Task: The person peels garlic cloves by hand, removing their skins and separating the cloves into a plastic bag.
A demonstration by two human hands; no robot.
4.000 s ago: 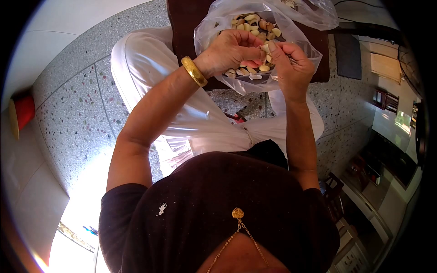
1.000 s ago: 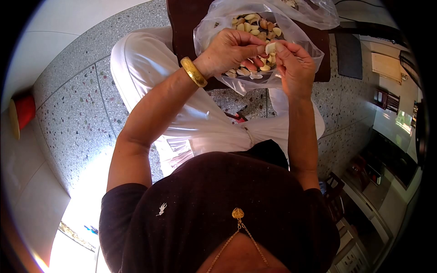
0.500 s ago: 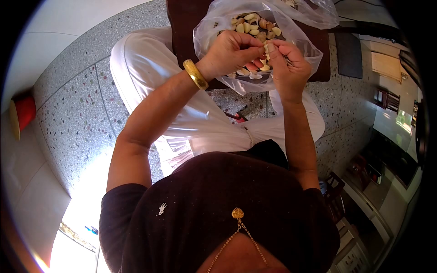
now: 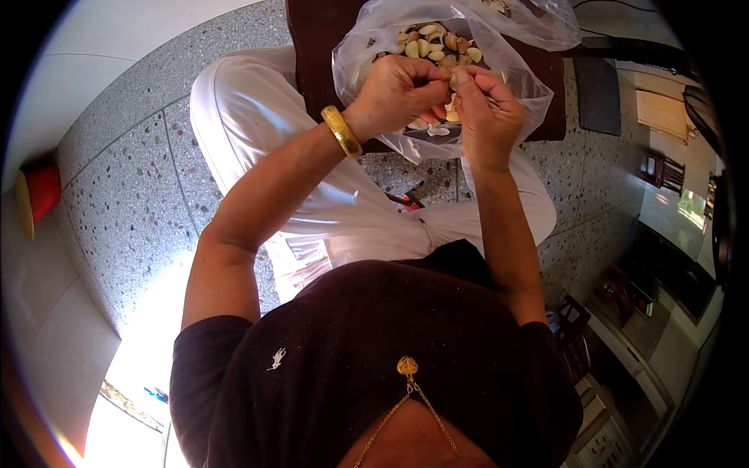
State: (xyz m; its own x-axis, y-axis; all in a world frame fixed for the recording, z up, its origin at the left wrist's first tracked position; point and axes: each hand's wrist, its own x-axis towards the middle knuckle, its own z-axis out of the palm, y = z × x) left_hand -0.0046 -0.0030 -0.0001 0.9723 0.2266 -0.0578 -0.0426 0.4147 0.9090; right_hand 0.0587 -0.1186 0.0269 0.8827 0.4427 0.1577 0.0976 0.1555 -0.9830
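My left hand (image 4: 403,93), with a gold bangle (image 4: 342,131) on its wrist, is closed in a pinch over a clear plastic bag (image 4: 355,48). Opposite it, my right hand (image 4: 489,113) pinches a small pale garlic clove, mostly covered by the fingers. The fingertips of both hands meet there; what the left fingers grip is hidden. Below them in the bag lie several garlic cloves (image 4: 424,47), some pale and bare, others brownish. The bag rests on a dark brown surface (image 4: 316,78).
A second clear bag (image 4: 546,30) is at the top right. My white-trousered legs (image 4: 250,117) are folded around the dark surface on a speckled floor (image 4: 125,168). A red object (image 4: 43,191) stands at the left, a dark mat (image 4: 598,95) at the right.
The pale clove, clearly visible between my fingers one second ago, is now mostly covered. My right hand has moved slightly left and down, and my left wrist slightly right.
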